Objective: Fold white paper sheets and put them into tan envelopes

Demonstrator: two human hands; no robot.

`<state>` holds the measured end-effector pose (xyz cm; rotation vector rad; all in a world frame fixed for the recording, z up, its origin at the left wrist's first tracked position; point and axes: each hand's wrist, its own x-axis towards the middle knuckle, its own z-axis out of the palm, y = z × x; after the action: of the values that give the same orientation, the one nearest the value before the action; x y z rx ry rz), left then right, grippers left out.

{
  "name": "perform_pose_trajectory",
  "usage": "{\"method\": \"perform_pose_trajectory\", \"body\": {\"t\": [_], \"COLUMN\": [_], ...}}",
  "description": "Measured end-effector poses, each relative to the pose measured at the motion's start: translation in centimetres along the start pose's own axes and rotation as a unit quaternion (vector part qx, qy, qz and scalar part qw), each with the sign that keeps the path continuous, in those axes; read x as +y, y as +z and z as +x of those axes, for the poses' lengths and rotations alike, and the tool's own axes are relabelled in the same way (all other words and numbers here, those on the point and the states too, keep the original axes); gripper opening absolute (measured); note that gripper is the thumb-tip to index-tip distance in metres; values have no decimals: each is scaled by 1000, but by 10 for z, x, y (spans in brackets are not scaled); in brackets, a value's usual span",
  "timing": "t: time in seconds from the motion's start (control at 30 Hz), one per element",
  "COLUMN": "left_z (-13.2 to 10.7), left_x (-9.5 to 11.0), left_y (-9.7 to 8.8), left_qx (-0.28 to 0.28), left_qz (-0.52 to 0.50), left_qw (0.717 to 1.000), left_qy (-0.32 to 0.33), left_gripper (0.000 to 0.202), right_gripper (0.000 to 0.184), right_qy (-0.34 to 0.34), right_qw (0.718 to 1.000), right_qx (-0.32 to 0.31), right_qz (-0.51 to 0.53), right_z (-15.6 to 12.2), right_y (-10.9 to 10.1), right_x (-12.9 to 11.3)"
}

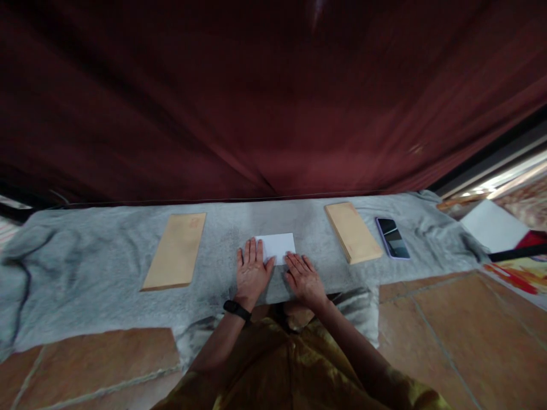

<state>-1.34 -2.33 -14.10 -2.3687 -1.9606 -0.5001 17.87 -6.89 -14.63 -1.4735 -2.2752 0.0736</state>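
A small white sheet of paper [277,244] lies flat on the grey cloth in front of me; whether it is folded I cannot tell. My left hand [252,272] rests flat with fingers stretched out over its left edge, a black band on the wrist. At the paper's lower right corner, my right hand [304,278] lies with fingers extended, the fingertips touching it. To the left is a brown envelope [176,250]. A stack of brown envelopes [354,232] sits to the right, beside a phone [393,238] in a purple case.
Grey cloth [106,267] covers the long low surface, bunched at its left end. Behind it hangs a dark red curtain [273,114]. Tiled floor [444,330] shows at the front. At far right lie a white sheet [494,225] and a colourful printed item [523,279].
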Motion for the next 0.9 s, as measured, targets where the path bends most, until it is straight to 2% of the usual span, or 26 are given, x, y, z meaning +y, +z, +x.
{"method": "perform_pose_trajectory", "body": {"t": [0.1,0.2,0.33,0.43,0.57,0.9], "left_z": [0,0,4,10,23,43], "left_x": [-2,-1,13,25,31,34], "left_y": [0,-2,-3,-1,4,13], "left_qx": [11,5,-48,-96,-125,-112], "left_qz": [-17,-62,-123,-133,-125,-74], "left_qw": [1000,995,969,951,948,959], "left_qy": [16,75,208,261,265,250], "left_gripper": [63,55,51,50,49,51], "right_gripper": [48,46,43,36,33,36], "right_qy": [3,2,-5,-8,2,9], "right_qw": [1000,1000,1000,999,999,999], "right_qx": [16,26,30,33,38,38], "right_qz": [2,3,4,2,1,0], "right_z": [-5,-10,-13,-14,-15,-16], "right_y": [-1,-2,1,5,7,7], "right_x": [-1,-1,1,2,2,3]}}
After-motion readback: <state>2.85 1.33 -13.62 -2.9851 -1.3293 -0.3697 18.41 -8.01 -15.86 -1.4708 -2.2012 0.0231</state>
